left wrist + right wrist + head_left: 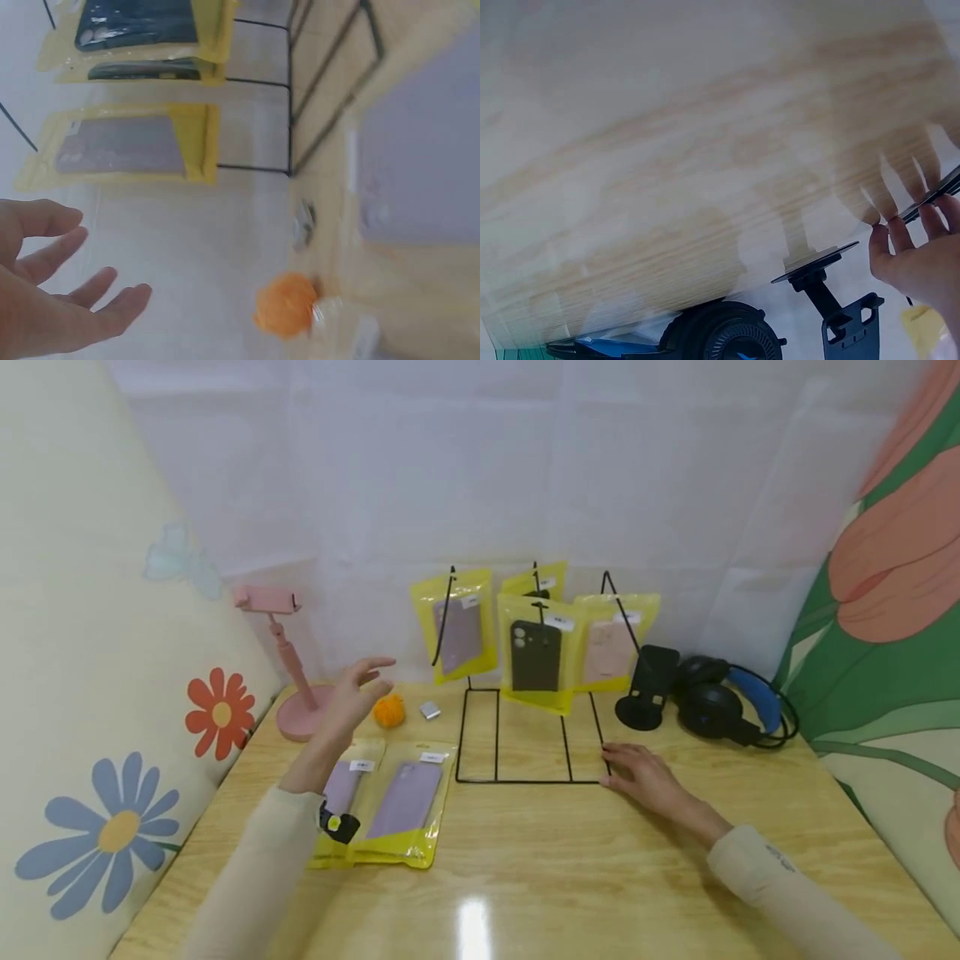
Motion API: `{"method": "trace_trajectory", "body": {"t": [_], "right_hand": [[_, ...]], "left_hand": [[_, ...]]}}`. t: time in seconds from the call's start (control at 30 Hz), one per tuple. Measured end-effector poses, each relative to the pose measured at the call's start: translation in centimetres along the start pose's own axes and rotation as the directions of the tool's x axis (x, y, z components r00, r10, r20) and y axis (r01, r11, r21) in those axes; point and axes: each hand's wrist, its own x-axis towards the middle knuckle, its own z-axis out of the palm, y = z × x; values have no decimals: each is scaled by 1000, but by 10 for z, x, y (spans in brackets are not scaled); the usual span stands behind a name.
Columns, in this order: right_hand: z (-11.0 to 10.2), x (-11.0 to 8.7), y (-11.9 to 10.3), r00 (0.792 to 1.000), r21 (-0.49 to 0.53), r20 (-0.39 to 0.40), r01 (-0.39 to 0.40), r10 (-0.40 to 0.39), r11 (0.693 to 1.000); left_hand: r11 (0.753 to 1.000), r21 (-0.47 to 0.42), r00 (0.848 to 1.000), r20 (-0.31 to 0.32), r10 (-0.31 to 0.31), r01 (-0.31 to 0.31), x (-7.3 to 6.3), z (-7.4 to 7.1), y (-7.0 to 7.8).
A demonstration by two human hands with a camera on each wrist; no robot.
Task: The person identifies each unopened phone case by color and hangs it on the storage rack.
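A black wire display rack [525, 782] stands on the table, with several yellow-edged pouches hanging from its hooks. Inside the pouches are phone cases: a purple case [459, 631], a black case [536, 656] and a pink case [609, 652]. My right hand [648, 781] grips the front right corner of the rack's base, fingers and thumb at the wire. Raised in the air left of the rack, my left hand [352, 702] holds nothing, its fingers loosely bent and apart. Under the left forearm lie two pouches with purple cases [405, 802], flat on the table.
A pink phone stand [300, 710] stands at the back left. Nearby lie an orange fuzzy ball [389, 711] and a small silver-grey item [430, 710]. Right of the rack are a black phone stand [647, 689] and black-and-blue headphones [712, 706]. A white cloth [450, 460] hangs behind.
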Motion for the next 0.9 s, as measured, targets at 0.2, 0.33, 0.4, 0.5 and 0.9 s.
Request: {"method": "trace_trajectory", "body": {"t": [0.2,0.33,0.4,0.5,0.9], "right_hand": [[-2,0,-2,1000,1,5,-14,14,1000],[-4,0,-3,1000,2,13,-21,21,1000],[-4,0,-3,1000,-1,13,-22,22,1000],[-4,0,-2,1000,-9,11,-25,25,1000],[0,-1,-3,1000,-5,14,-21,21,1000]], "left_hand": [[966,254,996,91,22,-44,-36,-20,-27],[898,429,995,46,85,-96,-58,-28,-48],[862,501,997,25,70,-73,-68,-32,-56],[796,606,998,37,-41,10,-80,-35,-66],[647,742,951,43,-307,175,-110,-30,-81]]}}
